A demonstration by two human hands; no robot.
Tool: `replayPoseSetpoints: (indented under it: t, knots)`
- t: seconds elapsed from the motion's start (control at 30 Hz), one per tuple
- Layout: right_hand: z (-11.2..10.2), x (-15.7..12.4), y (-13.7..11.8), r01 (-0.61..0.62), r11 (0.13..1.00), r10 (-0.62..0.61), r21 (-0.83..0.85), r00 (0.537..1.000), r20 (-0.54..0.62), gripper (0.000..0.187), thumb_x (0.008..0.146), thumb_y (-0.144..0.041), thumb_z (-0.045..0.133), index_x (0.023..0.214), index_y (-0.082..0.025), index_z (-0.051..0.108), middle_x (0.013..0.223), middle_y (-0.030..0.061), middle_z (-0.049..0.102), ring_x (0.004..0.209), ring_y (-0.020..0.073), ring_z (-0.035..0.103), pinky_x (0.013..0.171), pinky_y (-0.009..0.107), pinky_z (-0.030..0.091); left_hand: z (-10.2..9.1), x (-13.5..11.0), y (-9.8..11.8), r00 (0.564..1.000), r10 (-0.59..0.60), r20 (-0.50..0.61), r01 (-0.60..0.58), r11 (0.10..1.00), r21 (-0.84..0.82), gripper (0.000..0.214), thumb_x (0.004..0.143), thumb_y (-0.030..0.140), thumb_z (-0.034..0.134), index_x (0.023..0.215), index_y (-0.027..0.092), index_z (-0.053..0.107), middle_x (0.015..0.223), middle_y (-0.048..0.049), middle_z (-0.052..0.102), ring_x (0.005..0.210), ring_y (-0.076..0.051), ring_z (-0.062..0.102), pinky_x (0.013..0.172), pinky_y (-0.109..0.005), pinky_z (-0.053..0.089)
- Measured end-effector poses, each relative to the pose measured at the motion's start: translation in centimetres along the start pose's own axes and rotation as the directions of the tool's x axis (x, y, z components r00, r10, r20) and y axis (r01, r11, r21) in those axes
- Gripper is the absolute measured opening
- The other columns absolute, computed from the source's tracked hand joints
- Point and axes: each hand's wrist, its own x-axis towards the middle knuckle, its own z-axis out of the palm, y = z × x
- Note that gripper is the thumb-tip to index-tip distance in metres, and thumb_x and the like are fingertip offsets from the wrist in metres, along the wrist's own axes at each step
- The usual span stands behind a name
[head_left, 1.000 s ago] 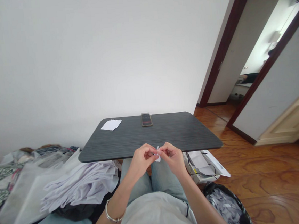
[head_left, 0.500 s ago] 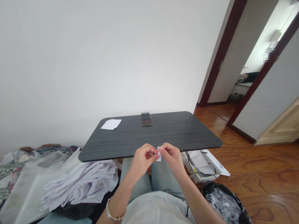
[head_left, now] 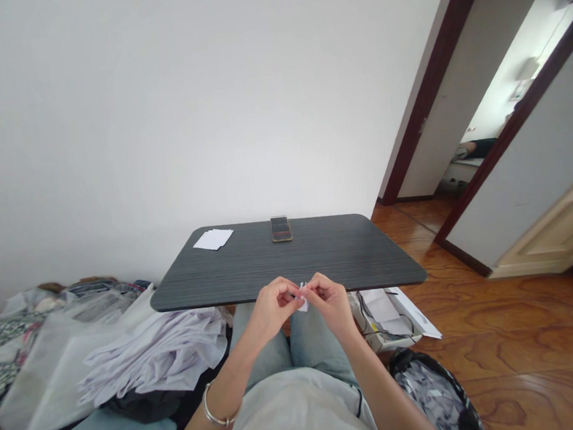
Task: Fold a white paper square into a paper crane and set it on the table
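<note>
Between my fingertips, at the near edge of the dark table point(head_left: 320, 255), is a small folded piece of white paper point(head_left: 303, 305). My left hand point(head_left: 276, 304) pinches it from the left, thumb and forefinger closed. From the other side my right hand point(head_left: 329, 299) pinches it too, its thumb lying close to the left thumb. Part of the paper is hidden behind the fingers. White sheets of paper point(head_left: 213, 239) lie in a small stack on the table's far left. A phone point(head_left: 281, 229) rests at the middle of the far edge.
At the left, folded white cloth point(head_left: 153, 354) and plastic bags point(head_left: 58, 362) are heaped. Below the table's right side stands a white box point(head_left: 386, 317) with papers and cables. A black bag point(head_left: 432, 389) of paper scraps sits on the wooden floor point(head_left: 527, 328).
The right thumb has shifted slightly left, nearer the left thumb, and the paper's visible shape has changed a little. Both hands still hold it in the same place.
</note>
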Motion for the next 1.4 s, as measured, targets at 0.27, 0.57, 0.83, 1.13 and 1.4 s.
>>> replayPoseSetpoints:
  t: [0.27,0.57,0.83,1.13,1.4]
  knots:
    - [-0.2,0.3,0.8,-0.049,0.990,0.060,0.129,0.995,-0.080,0.025,0.083,-0.041,0.052,0.075,-0.018,0.058,0.056,-0.0049,0.044,0.046,0.0084,0.034,0.044,0.022,0.026,-0.2,0.1,-0.2,0.993,0.024,-0.114,-0.034,0.996,-0.080,0.010,0.066,0.023,0.068,0.068,0.014,0.064,0.085,-0.0047,0.059,0.067,-0.012,0.057,0.059,-0.023,0.046]
    - [0.3,0.1,1.0,-0.185,0.970,0.162,0.158,0.975,0.152,0.024,0.074,-0.040,0.064,0.068,-0.018,0.056,0.057,-0.0028,0.053,0.045,0.0083,0.042,0.042,0.020,0.031,0.0,0.1,0.4,0.967,-0.065,-0.246,0.000,0.968,-0.253,0.033,0.064,0.020,0.070,0.092,0.016,0.055,0.081,-0.0013,0.062,0.055,-0.008,0.055,0.052,-0.019,0.044]
    - [0.3,0.0,1.3,-0.145,0.980,0.124,0.134,0.981,0.150,0.025,0.076,-0.038,0.063,0.064,-0.018,0.055,0.053,-0.0038,0.052,0.045,0.0088,0.044,0.046,0.021,0.034,0.2,0.3,0.1,0.978,-0.075,-0.195,0.013,0.954,-0.300,0.024,0.067,0.028,0.069,0.082,0.012,0.060,0.063,0.0010,0.059,0.055,-0.009,0.053,0.055,-0.021,0.043]
    - [0.7,-0.2,1.0,-0.185,0.969,0.144,0.161,0.961,0.238,0.023,0.075,-0.040,0.062,0.070,-0.017,0.060,0.055,-0.0024,0.055,0.043,0.0086,0.048,0.038,0.019,0.030,0.0,0.2,0.9,0.962,-0.088,-0.259,-0.011,0.934,-0.357,0.020,0.068,0.031,0.068,0.065,0.015,0.056,0.061,0.0014,0.059,0.054,-0.009,0.050,0.055,-0.020,0.041]
    - [0.8,-0.2,1.0,-0.205,0.963,0.175,0.172,0.968,0.178,0.022,0.072,-0.038,0.065,0.066,-0.017,0.060,0.051,-0.0029,0.054,0.040,0.0078,0.045,0.036,0.018,0.028,0.1,0.2,1.1,0.954,-0.051,-0.294,-0.044,0.951,-0.307,0.023,0.067,0.032,0.068,0.062,0.016,0.052,0.059,0.0024,0.056,0.055,-0.010,0.050,0.054,-0.021,0.041]
